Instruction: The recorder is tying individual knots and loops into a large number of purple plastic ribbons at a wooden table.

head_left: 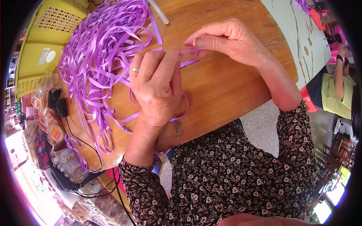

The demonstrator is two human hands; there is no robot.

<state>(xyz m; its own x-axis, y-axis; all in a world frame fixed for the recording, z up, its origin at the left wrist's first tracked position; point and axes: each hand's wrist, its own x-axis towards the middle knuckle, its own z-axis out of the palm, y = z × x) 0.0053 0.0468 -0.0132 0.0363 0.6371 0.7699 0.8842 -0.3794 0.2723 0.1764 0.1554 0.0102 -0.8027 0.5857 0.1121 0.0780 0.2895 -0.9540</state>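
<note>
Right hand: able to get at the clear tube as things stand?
Probably yes: the tube lies a short reach beyond the right hand, with nothing visible standing between them. Unclear whether that hand is holding ribbon, which could hinder it.

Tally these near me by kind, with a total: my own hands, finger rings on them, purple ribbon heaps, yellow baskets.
Own hands: 2, left hand and right hand
Finger ring: 1
Purple ribbon heap: 1
Yellow basket: 1
Total: 5
</note>
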